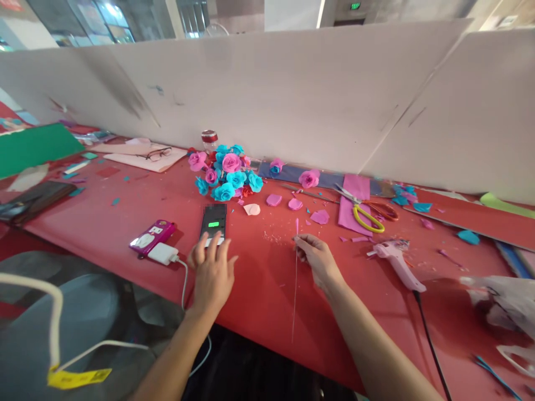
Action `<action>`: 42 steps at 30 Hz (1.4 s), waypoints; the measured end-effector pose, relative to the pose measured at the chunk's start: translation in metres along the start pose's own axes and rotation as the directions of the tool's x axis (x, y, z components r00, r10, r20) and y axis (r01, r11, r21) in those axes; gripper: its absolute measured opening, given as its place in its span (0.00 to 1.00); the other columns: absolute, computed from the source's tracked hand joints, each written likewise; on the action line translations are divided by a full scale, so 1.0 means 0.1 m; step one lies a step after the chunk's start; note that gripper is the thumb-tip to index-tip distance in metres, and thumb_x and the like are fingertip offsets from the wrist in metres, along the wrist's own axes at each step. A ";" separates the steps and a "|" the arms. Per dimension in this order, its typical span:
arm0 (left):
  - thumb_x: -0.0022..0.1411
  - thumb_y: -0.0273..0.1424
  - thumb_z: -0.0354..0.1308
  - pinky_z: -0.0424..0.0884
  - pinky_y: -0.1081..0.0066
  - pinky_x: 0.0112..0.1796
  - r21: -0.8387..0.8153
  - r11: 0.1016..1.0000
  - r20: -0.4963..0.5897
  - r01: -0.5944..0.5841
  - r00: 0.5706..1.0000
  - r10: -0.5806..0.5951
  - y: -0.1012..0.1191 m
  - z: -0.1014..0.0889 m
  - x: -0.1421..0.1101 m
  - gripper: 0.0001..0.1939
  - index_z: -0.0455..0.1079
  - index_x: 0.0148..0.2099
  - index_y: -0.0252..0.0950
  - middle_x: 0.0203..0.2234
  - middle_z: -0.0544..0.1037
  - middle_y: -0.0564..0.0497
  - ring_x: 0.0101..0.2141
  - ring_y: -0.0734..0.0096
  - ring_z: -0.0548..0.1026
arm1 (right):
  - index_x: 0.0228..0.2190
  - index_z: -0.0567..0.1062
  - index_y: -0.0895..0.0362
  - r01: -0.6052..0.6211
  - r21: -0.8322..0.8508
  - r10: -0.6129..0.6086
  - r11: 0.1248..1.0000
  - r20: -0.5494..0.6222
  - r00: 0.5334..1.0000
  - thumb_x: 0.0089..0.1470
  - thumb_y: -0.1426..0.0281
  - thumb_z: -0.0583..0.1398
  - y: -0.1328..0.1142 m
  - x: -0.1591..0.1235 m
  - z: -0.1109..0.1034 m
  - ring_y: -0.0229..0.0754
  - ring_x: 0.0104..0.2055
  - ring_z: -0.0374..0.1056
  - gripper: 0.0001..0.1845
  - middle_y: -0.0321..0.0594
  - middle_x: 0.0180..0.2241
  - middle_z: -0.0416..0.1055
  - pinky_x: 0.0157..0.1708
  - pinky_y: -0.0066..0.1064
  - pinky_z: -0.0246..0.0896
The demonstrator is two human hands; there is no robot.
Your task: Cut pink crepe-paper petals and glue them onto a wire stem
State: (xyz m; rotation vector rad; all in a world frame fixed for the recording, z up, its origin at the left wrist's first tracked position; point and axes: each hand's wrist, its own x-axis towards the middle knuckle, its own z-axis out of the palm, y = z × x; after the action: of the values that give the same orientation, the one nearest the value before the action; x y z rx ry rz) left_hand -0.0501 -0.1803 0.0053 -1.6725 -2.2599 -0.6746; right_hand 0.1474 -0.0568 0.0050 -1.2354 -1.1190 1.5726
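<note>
My left hand (213, 275) is spread over the lower end of a phone (214, 216), its fingertips at the screen, which shows a green battery mark. Pinched in my right hand (315, 256) is a thin wire stem (295, 301) with a small pink tip (297, 224); the wire hangs down toward the table's front edge. Cut pink paper petals (274, 200) and a pale pink petal (252, 209) lie just beyond my hands. Behind the phone stands a bunch of blue, pink and red paper roses (228, 174).
Yellow-and-orange scissors (368, 218) rest on pink paper (349, 214). A pink glue gun (397, 262) with a black cord lies right of my right arm. A white charger (164, 253) and purple case (152, 236) sit left. A white partition (251, 94) borders the red table (259, 289).
</note>
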 end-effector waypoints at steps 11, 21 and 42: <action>0.60 0.41 0.54 0.65 0.68 0.34 -0.761 0.577 0.509 0.298 0.825 0.246 1.13 0.56 0.89 0.17 0.75 0.32 0.34 0.26 0.78 0.45 0.31 0.63 0.74 | 0.26 0.75 0.57 0.121 -0.061 -0.125 0.991 -0.058 0.990 0.40 0.60 0.63 -0.08 0.00 -0.04 0.34 0.21 0.58 0.13 0.34 0.19 0.69 0.21 0.27 0.49; 0.44 0.37 0.69 0.65 0.68 0.39 -0.658 -0.165 0.668 0.735 0.671 0.322 1.01 0.79 0.87 0.15 0.78 0.33 0.32 0.27 0.78 0.48 0.29 0.72 0.73 | 0.27 0.73 0.58 0.098 -0.051 -0.099 0.994 -0.021 0.995 0.41 0.60 0.65 -0.08 -0.01 -0.03 0.32 0.20 0.58 0.14 0.33 0.20 0.68 0.20 0.25 0.51; 0.59 0.23 0.55 0.65 0.75 0.28 -0.432 -0.411 0.780 0.803 0.561 0.277 1.02 0.78 0.89 0.06 0.74 0.34 0.32 0.37 0.79 0.45 0.32 0.73 0.76 | 0.24 0.73 0.58 0.121 -0.106 -0.115 0.987 0.058 0.992 0.43 0.58 0.64 -0.03 -0.03 0.03 0.33 0.18 0.60 0.15 0.34 0.19 0.69 0.19 0.26 0.52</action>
State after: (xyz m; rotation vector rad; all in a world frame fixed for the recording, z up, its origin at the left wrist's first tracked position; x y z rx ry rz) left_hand 0.0245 -0.0437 0.0008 -1.2275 -2.6068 -3.8363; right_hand 0.1454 -0.0596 0.0088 -1.1827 -1.3031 1.4782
